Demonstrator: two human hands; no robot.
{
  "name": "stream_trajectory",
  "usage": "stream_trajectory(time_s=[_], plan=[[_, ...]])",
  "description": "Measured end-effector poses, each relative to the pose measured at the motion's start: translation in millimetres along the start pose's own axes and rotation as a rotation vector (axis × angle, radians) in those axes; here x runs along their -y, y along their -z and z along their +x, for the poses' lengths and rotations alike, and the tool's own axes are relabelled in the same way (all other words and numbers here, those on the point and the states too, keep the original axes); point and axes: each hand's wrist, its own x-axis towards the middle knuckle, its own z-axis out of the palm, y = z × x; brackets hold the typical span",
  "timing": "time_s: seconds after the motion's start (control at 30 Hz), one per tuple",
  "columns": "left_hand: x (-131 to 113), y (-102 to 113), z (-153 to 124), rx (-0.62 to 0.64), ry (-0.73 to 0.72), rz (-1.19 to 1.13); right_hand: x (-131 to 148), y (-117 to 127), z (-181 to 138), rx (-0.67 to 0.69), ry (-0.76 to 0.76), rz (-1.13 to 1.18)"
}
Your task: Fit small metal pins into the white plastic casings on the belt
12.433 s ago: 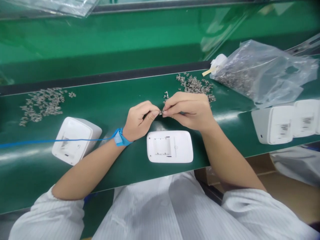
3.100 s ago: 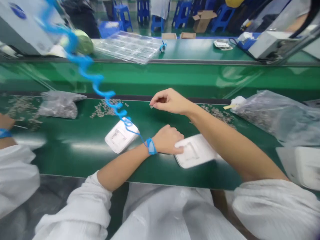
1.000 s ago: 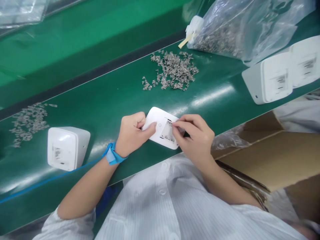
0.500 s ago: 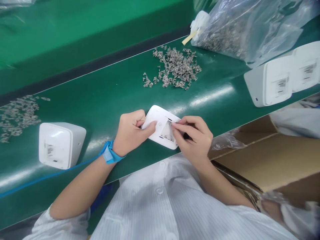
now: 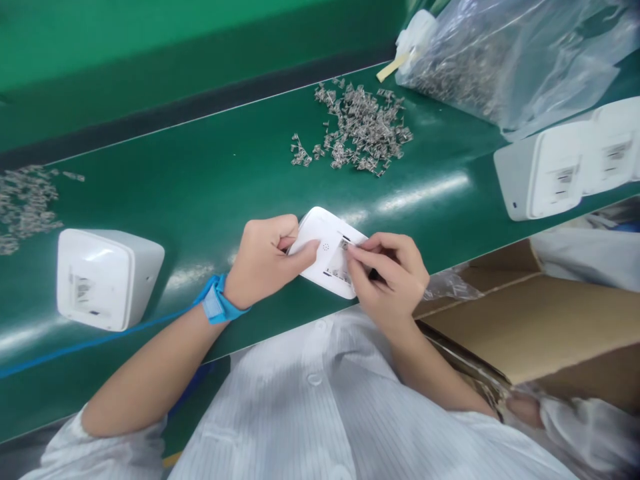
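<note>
My left hand (image 5: pixel 273 257) grips a white plastic housing (image 5: pixel 317 267) by its left side, thumb lying on the face near a ring of small holes. A recessed compartment (image 5: pixel 339 263) with small metal parts in it faces up on the housing's right half. Over that recess, the thumb and fingertips of my right hand (image 5: pixel 390 270) are pinched together at its upper right edge; whatever sits between them is hidden. Beyond the housing lies a heap of small metal spring contacts (image 5: pixel 367 127) on the green work surface (image 5: pixel 210 173).
Another white housing (image 5: pixel 95 280) stands at left, near a second pile of metal pieces (image 5: pixel 27 207). More white housings (image 5: pixel 557 170) line the right, below a clear bag of metal parts (image 5: pixel 465 73). A cardboard box (image 5: pixel 540 320) sits lower right. A blue wrist strap (image 5: pixel 220 300) trails a cord leftward.
The view has shifted slightly, so the surroundings sit a little differently in frame. Both hands keep their hold at the white housing, with the right fingertips still at the recess.
</note>
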Motion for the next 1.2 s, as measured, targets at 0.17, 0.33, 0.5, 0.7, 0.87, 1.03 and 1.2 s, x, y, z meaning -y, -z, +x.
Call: stream_trajectory(time_s=[0.17, 0.33, 0.5, 0.7, 0.87, 1.03, 1.2], plan=[[-1, 0, 1, -0.001, 0.016, -0.003, -1, 1, 1, 0.037, -0.018, 0.025], [-1, 0, 1, -0.003, 0.019, -0.003, -2, 4, 6, 0.111, -0.001, 0.024], [0, 0, 0, -0.011, 0.027, 0.002, -4, 5, 8, 0.096, -0.079, 0.064], [1, 0, 0, -0.014, 0.014, -0.007, -1, 8, 18, 0.188, -0.15, -0.034], [2, -1, 0, 0.0, 0.025, -0.013, 1, 7, 27, 0.25, -0.119, -0.136], [3, 1, 0, -0.057, -0.038, 0.097, 2, 7, 27, 0.26, -0.106, -0.177], [-1, 15, -20, -0.337, -0.141, 0.434, 15, 8, 12, 0.441, -0.236, 0.032]])
